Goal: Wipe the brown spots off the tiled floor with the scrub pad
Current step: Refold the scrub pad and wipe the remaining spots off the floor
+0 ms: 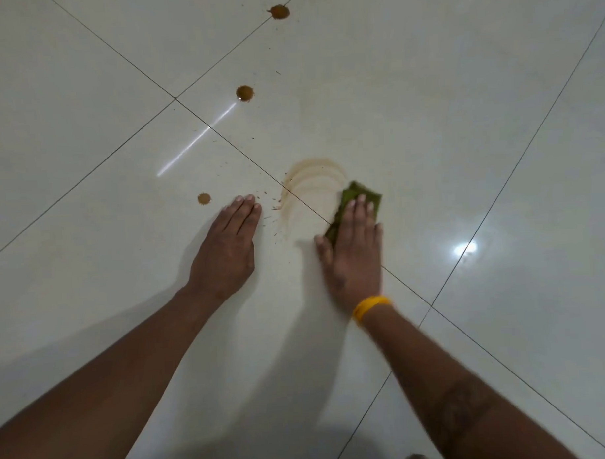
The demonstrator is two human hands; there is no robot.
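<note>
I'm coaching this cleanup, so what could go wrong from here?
The scrub pad under the right hand has left a pale brown smear, so more strokes may spread residue. The left hand is planted flat beside the nearest brown spot and scattered specks, and could drag through them.

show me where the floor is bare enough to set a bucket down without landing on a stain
Bare tile lies right of the right hand and scrub pad, out past the grout line. The upper right is clean too. Crowded: the brown smear between the hands, the spot by the left hand, and two spots beyond.
</note>
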